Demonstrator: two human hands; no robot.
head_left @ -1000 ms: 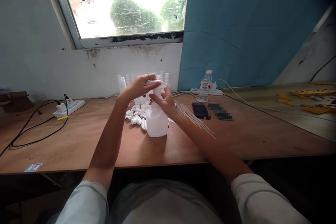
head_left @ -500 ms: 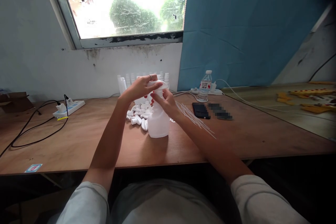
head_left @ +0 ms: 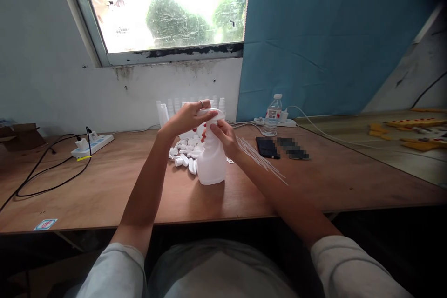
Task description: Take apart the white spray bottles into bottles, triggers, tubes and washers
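Note:
A translucent white spray bottle stands upright on the wooden table, with a white trigger spray head on top of it. From the left, my left hand is closed over the spray head, thumb along its side. My right hand has its fingers wrapped round the neck just below the head, thumb on the near side. Parts of the trigger and collar are hidden by my fingers. Loose white plastic parts lie in a pile left of and behind the bottle.
Thin white tubes are spread right of the bottle, beside a black phone. A clear water bottle stands near the wall. On the left lies a power strip with black cables. White bottles line the back.
My right hand has shifted slightly at the neck, its thumb now further right and a little higher. My left hand keeps its hold on the spray head.

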